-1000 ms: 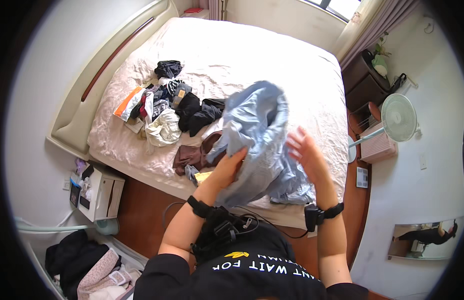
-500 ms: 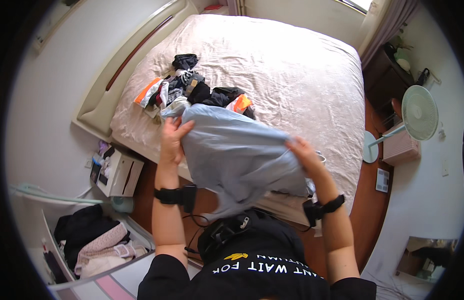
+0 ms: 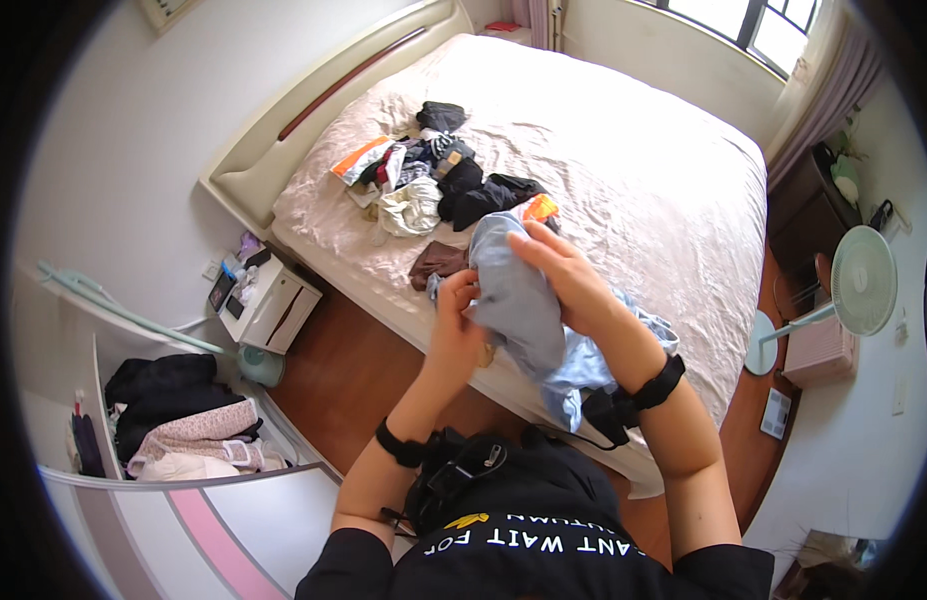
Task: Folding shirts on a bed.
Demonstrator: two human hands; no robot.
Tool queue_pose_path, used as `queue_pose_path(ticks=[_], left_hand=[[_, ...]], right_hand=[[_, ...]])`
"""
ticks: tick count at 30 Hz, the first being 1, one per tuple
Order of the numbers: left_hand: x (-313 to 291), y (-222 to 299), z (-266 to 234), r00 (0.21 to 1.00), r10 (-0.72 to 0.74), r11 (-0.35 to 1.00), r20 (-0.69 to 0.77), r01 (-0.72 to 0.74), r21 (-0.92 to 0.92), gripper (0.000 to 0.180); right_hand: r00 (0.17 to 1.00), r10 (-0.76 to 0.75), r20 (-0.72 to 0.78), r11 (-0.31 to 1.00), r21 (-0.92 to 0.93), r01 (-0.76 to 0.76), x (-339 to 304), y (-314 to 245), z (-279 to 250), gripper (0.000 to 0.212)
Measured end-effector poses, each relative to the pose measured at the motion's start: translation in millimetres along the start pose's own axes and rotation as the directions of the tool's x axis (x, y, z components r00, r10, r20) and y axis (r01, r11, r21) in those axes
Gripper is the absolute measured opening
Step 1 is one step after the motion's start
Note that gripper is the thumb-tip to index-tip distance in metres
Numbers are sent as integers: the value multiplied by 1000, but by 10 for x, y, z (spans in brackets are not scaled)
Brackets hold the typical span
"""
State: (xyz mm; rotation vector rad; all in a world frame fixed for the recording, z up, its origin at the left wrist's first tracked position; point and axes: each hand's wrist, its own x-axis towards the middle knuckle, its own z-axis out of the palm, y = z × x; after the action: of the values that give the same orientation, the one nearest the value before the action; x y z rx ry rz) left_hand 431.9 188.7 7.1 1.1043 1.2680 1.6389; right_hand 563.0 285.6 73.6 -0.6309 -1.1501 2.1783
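A grey-blue cloth garment [image 3: 516, 305] is bunched and gathered between my two hands above the near side of the bed; its exact kind does not show. My left hand [image 3: 459, 322] has its fingers curled round the left edge of the cloth. From the right, my right hand [image 3: 571, 278] grips its upper part, fingers bent over it. Below my right forearm lies a lighter blue garment [image 3: 586, 365] at the bed's edge, partly hidden. A brown piece of clothing [image 3: 439, 262] rests on the bed just beyond my left hand.
A heap of mixed clothes [image 3: 461, 190] lies on the pale bedspread [image 3: 623, 150]. A white bedside cabinet [image 3: 278, 310] and an open compartment of clothes [image 3: 183, 420] are at left. A standing fan [image 3: 863, 280] and a scale [image 3: 774, 413] are at right.
The grey-blue garment was stretched wide between my hands; now it is gathered small. My hands have come together, my right hand moving left. The brown clothing has come into sight.
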Motion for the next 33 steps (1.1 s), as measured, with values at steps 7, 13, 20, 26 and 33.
queue_pose_path(ticks=[7,13,20,26,33], left_hand=[[-12,589,-1046,984,-119,990,-131,108,-88,22],[-181,1110,-1701,993,-107,994,55,108,-21,23],[-442,1764,-2905,1000,-6,775,-11,12,631,13],[-775,1784,-3632,980,41,637,-192,123,761,20],[-1072,1198,-4419,947,81,402,-310,254,880,20]], right_hand=[[993,-34,110,999,1,34,215,268,228,65],[888,-211,409,552,-699,454,486,865,1326,73],[807,-399,435,172,-829,532,914,721,1831,20],[774,-480,413,292,-756,585,1103,422,2336,24],[798,-509,323,429,-709,560,1272,111,2587,25]])
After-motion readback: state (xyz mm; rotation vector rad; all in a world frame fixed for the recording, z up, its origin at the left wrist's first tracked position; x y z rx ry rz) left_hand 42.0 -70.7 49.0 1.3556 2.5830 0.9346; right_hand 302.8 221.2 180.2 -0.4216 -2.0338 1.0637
